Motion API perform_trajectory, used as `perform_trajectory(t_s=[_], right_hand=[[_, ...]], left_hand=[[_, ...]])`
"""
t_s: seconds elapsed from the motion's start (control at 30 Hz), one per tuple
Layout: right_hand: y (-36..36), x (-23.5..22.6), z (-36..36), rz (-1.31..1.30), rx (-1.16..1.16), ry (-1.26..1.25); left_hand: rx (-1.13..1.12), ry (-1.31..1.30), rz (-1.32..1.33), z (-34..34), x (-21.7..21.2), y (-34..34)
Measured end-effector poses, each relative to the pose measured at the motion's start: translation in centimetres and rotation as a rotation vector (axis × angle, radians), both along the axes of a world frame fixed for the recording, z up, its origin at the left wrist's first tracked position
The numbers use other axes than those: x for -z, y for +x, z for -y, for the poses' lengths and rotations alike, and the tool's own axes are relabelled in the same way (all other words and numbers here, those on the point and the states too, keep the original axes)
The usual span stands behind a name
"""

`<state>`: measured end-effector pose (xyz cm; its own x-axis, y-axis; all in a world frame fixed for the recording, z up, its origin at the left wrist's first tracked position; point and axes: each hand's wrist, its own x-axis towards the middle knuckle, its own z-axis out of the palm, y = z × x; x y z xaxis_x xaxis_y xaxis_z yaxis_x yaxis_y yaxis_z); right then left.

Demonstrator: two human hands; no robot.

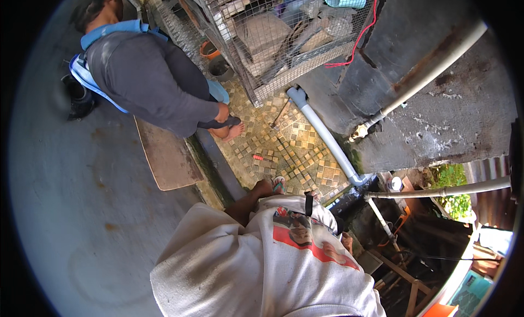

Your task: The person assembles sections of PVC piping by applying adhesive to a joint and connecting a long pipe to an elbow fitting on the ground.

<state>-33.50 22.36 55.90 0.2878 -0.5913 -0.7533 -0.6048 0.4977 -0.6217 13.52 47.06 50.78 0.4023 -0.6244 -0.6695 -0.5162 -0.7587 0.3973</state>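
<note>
My left hand is out of sight. A small part of my right hand (347, 241) shows at the right side of my white printed shirt (234, 257); its fingers are too hidden to tell what they do. Beyond it, a grey pipe (330, 137) with an elbow at each end lies along the wall's foot. On the tiled floor (297, 156) ahead of me rest a thin-handled tool that looks like a hammer (280, 114) and a small tool with a red handle (258, 157). My foot in a flip-flop (279, 184) stands on the tiles.
At the left another person (147, 82) in dark clothes bends down, a hand (222, 113) by the ankle. A wire-mesh cage (284, 38) full of odds and ends stands ahead. A white pipe (426, 76) slants along the dark wall. A wooden board (166, 158) leans at left.
</note>
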Motion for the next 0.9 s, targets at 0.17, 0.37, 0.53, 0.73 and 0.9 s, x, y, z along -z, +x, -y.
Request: perform_trajectory(t_s=[0.17, 0.37, 0.53, 0.73, 0.9], right_hand=[[1.4, 0.9, 1.3, 0.001, -0.065, -0.023], [0.5, 0.2, 0.9, -0.025, -0.058, -0.046], [0.0, -0.1, 0.1, -0.045, -0.042, -0.050], [0.0, -0.3, -1.0, -0.057, -0.034, -0.050], [-0.7, -0.3, -1.9, -0.075, -0.004, -0.060]], left_hand=[[0.008, 0.002, -0.031, 0.4, 1.2, 0.4], [-0.206, -0.042, -0.150, 1.4, -1.8, -0.5], [-0.127, -0.154, -0.102, 1.1, -3.5, 0.2], [-0.018, -0.210, -0.013, 0.5, -2.2, 1.2], [0.123, -0.127, -0.012, 2.3, -3.7, 1.5]])
